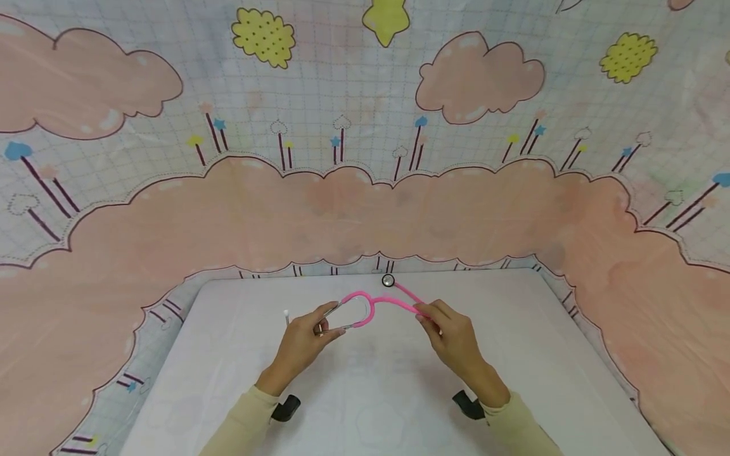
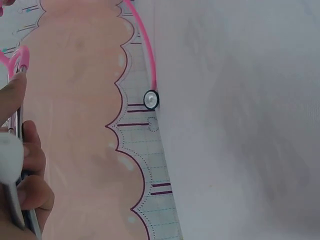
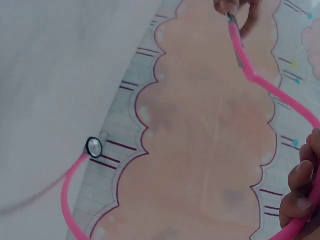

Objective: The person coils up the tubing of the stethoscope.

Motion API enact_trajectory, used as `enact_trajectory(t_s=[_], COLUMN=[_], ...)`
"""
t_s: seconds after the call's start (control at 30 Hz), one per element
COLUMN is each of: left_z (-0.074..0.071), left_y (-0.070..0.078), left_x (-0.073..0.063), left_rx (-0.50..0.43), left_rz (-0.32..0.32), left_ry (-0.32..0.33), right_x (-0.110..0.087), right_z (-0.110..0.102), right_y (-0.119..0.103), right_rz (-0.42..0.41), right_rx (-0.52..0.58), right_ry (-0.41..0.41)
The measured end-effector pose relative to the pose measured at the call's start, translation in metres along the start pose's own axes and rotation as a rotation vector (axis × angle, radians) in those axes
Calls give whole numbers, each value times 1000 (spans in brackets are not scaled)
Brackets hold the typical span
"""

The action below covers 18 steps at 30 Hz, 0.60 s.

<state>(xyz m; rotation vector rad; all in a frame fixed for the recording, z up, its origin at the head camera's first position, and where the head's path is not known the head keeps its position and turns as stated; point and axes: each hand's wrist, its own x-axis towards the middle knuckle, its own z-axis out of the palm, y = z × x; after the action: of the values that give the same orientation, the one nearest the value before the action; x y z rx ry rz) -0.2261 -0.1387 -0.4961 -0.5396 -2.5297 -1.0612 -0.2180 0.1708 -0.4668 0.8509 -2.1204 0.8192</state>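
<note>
A pink stethoscope is held up between both hands over the white table. My left hand grips its metal ear tubes, thumb on the near tube and fingers on the far one; a white eartip sticks out past that hand. With thumb and fingers, my right hand pinches the pink tubing. Beyond the right hand the tubing doubles back to the round chest piece, which hangs near the table's far edge. In the right wrist view the chest piece shows its pale face and dark rim.
The white table spreads below both hands. Behind and beside it hangs a cloth printed with clouds and stars. A dark wrist strap piece shows under the left sleeve, another by the right sleeve.
</note>
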Motion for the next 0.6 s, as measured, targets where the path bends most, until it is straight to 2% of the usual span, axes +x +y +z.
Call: enact_trajectory(t_s=[0.23, 0.47, 0.6], left_z=[-5, -5, -4], left_y=[6, 12, 19], left_x=[-3, -7, -8], left_rx=[78, 119, 122], left_rz=[124, 334, 402], left_ry=[-47, -95, -117], right_x=[10, 20, 25], right_z=[-11, -13, -12], right_y=[1, 1, -2], right_rz=[-92, -192, -220], right_rx=[-29, -11, -11], right_ry=[63, 88, 86])
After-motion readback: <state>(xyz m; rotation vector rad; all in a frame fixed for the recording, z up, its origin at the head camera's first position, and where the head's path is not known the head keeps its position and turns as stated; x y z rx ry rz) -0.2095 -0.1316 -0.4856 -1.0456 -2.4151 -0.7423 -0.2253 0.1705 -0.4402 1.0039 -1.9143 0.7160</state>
